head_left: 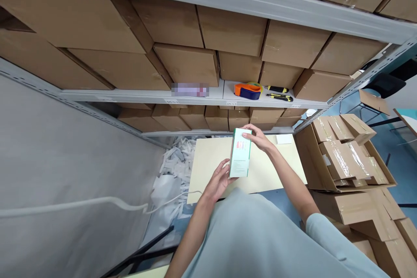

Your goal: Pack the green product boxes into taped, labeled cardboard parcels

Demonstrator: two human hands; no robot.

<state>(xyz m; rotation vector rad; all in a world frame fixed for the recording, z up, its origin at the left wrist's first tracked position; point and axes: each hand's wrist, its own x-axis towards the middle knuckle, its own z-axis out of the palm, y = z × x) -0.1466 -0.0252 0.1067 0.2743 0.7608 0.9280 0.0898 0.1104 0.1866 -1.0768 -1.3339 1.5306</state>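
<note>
Upright between my two hands is a small white and green printed carton (240, 156), its front panel facing me, held over a cream tabletop (273, 169). My left hand (219, 180) grips the carton's lower left edge, with its fingers partly behind the box. At the top right corner, my right hand (256, 137) has its thumb on the front panel and the other fingers curled over the top. Both hands are closed on the same carton. A small white item (284, 139) lies at the tabletop's far right corner.
Shelves (146, 95) of brown boxes rise in front. A tape roll (248, 91) and utility knives (278, 93) lie on one shelf. An open carton (309, 160) of taped boxes stands right, scrap paper (176, 160) left. A white cable (97, 202) runs along the left wall.
</note>
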